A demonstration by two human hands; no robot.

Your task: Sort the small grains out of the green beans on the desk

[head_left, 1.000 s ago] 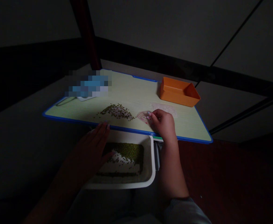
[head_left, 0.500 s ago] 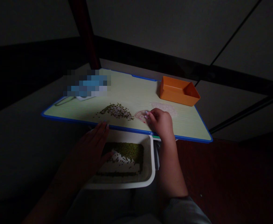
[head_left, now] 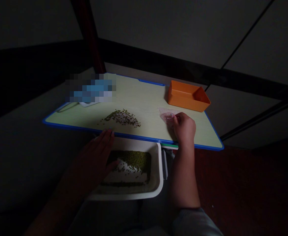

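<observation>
My right hand [head_left: 185, 127] pinches a clear semicircular protractor [head_left: 167, 117] by its right side, over the pale tabletop. The protractor overlaps a patch of small whitish grains [head_left: 161, 109], partly hidden behind it. To its left lies a loose pile of green beans mixed with paler grains [head_left: 123, 118]. My left hand [head_left: 97, 149] is in shadow, fingers stretched out and holding nothing, over the left side of a white basin [head_left: 160, 170]. Its fingertips reach the table's blue front edge, and its thumb points inside the basin. Green beans [head_left: 137, 159] lie in the basin, heaped toward its far right.
The small table [head_left: 144, 95] has a blue rim. An orange open box [head_left: 189, 96] stands at its back right. A blurred-out blue and white item [head_left: 93, 91] occupies the back left. The basin sits below the front edge, close to my lap.
My right hand has moved right along the tabletop with the protractor, away from the bean pile and onto the whitish patch. My left hand stays where it was.
</observation>
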